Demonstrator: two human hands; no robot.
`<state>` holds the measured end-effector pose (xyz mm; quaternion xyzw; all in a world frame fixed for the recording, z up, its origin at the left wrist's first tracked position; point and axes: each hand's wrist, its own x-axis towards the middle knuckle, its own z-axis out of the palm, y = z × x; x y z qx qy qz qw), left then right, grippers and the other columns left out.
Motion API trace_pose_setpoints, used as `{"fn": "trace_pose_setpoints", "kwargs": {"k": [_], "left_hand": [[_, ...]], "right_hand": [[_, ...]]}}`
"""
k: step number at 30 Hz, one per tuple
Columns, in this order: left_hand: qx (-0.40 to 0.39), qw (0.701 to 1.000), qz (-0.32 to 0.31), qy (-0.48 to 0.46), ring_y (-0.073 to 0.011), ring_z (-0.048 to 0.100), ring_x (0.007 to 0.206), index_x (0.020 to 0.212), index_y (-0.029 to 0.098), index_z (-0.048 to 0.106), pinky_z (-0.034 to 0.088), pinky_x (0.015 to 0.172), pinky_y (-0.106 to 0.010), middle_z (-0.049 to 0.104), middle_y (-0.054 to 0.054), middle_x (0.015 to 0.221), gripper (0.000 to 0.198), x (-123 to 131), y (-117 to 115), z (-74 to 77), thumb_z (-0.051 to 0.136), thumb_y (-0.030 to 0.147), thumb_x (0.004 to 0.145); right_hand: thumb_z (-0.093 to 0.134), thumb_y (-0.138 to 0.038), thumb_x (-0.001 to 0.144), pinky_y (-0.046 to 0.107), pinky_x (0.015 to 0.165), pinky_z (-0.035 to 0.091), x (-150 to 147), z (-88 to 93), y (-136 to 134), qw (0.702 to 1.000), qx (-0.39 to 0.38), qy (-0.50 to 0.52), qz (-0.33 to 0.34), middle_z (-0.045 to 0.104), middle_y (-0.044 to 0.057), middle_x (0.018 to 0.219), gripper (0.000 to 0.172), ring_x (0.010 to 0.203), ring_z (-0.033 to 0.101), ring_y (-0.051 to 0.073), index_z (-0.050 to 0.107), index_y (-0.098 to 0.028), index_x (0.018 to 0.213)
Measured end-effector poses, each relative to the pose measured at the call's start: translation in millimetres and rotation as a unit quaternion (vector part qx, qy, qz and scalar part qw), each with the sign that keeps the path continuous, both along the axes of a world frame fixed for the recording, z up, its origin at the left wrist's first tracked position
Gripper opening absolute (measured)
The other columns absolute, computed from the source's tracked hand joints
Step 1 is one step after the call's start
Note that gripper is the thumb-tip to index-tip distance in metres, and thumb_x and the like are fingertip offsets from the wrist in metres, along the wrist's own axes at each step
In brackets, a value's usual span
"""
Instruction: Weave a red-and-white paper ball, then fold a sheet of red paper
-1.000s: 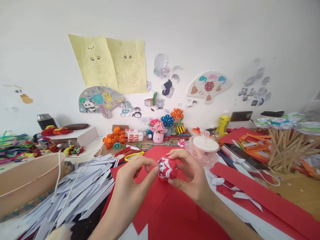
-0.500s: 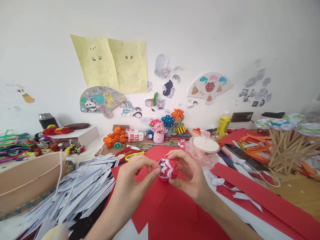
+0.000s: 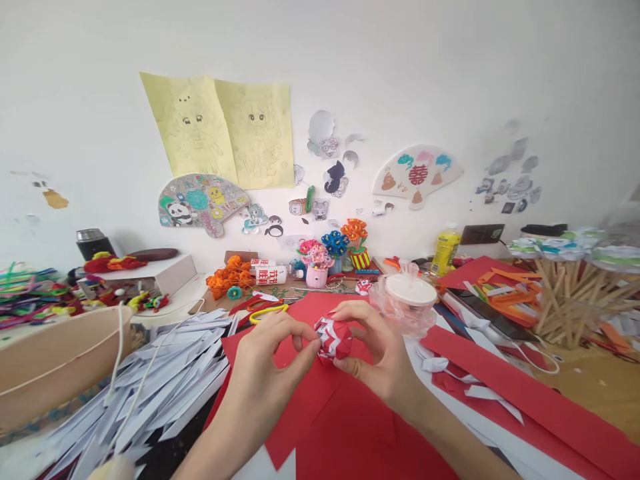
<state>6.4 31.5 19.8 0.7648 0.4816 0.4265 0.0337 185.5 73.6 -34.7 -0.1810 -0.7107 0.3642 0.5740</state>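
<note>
Above the red paper sheets (image 3: 345, 420), a small ball of folded red and white paper (image 3: 334, 339) is held between both hands. My right hand (image 3: 383, 357) wraps around its right side, thumb below and fingers on top. On the left side, my left hand (image 3: 273, 363) pinches at the ball's edge with thumb and forefinger. Whatever lies between those two fingertips is too small to make out. A smaller red and white folded piece (image 3: 363, 287) sits farther back on the table.
White paper strips (image 3: 175, 360) pile up at the left beside a beige basin (image 3: 55, 360). Yellow-handled scissors (image 3: 267, 312) lie behind my left hand. A lidded cup (image 3: 411, 293) in plastic wrap stands at right, near a phone (image 3: 493, 317) and a red paper strip (image 3: 530, 393).
The ball has turned a little in my fingers, showing more of its zigzag white pattern. Both hands stay at nearly the same place.
</note>
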Motion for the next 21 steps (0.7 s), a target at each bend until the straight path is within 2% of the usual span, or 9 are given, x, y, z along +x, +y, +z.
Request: {"fn": "trace_pose_setpoints", "kwargs": {"k": [5,9,11,16,21], "left_hand": [[0.093,0.992,0.045,0.077,-0.0132,0.051,0.06,0.071,0.021,0.06,0.041,0.059,-0.024,0.055,0.003,0.062,0.014,4,-2,-8.4,0.054,0.016,0.082],[0.178,0.975,0.067,0.115,-0.0139,0.051,0.06,0.075,0.02,0.062,0.041,0.06,-0.025,0.059,0.001,0.064,0.013,5,-3,-14.0,0.053,0.018,0.085],[0.153,0.982,0.056,0.09,-0.0138,0.053,0.061,0.076,0.021,0.064,0.041,0.058,-0.025,0.06,0.001,0.064,0.013,5,-3,-11.9,0.054,0.02,0.085],[0.002,1.0,-0.001,-0.016,-0.0124,0.052,0.055,0.074,0.023,0.066,0.04,0.051,-0.022,0.06,0.002,0.061,0.015,0,1,-0.9,0.057,0.026,0.084],[-0.007,0.999,-0.018,-0.04,-0.0135,0.052,0.058,0.072,0.023,0.067,0.04,0.055,-0.024,0.06,0.002,0.062,0.015,-1,3,0.2,0.06,0.031,0.084]], "right_hand": [[0.072,-0.025,0.078,0.035,0.085,0.052,-1,2.1,-2,0.999,0.013,-0.033,-0.033,0.056,0.007,0.111,0.033,0.105,0.056,0.023,0.059,-0.027,0.108],[0.072,-0.026,0.078,0.036,0.083,0.053,-1,2.0,-1,0.998,0.02,-0.035,-0.044,0.057,0.008,0.109,0.03,0.102,0.057,0.024,0.06,-0.025,0.106],[0.071,-0.027,0.079,0.036,0.082,0.054,0,0.6,1,0.999,0.012,-0.024,-0.037,0.057,0.008,0.11,0.031,0.103,0.057,0.024,0.059,-0.025,0.108],[0.074,-0.031,0.077,0.036,0.083,0.054,2,-3.0,8,0.999,-0.017,0.022,0.016,0.055,0.008,0.112,0.037,0.103,0.058,0.024,0.058,-0.027,0.111],[0.075,-0.032,0.075,0.032,0.08,0.054,3,-2.3,8,0.997,-0.052,0.035,0.048,0.056,0.007,0.111,0.039,0.101,0.058,0.022,0.059,-0.028,0.11]]}}
